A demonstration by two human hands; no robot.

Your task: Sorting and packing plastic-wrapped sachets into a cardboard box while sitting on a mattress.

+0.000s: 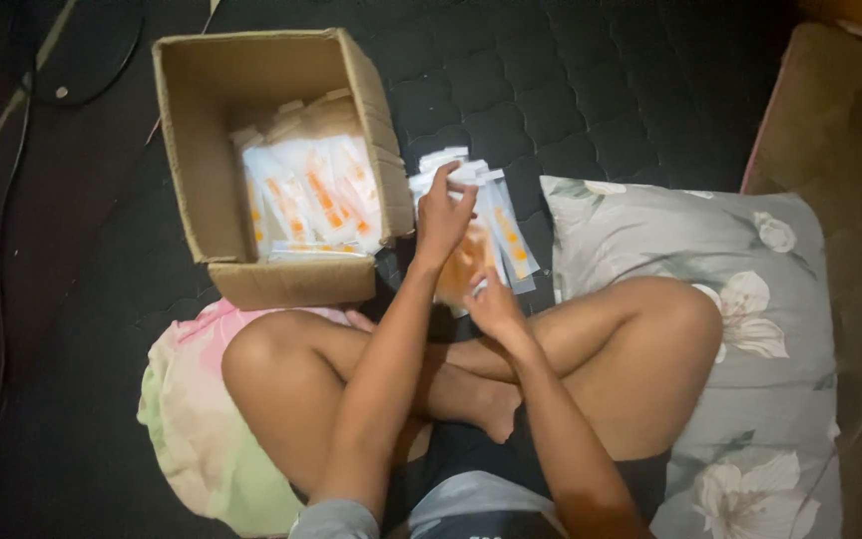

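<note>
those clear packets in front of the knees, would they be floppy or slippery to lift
Probably floppy: the packets look thin and flat, fanned loosely under the left hand. Likely slippery too, since the clear film looks glossy and they overlap unevenly. Probably light, as many lie piled in the box without it bulging.

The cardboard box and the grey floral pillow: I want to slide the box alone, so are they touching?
Apart. The head view shows the cardboard box left of the loose packets, with dark quilted mat between it and the grey floral pillow.

Dark quilted mattress (591, 80), floral pillow (750, 260), dim rm
</note>
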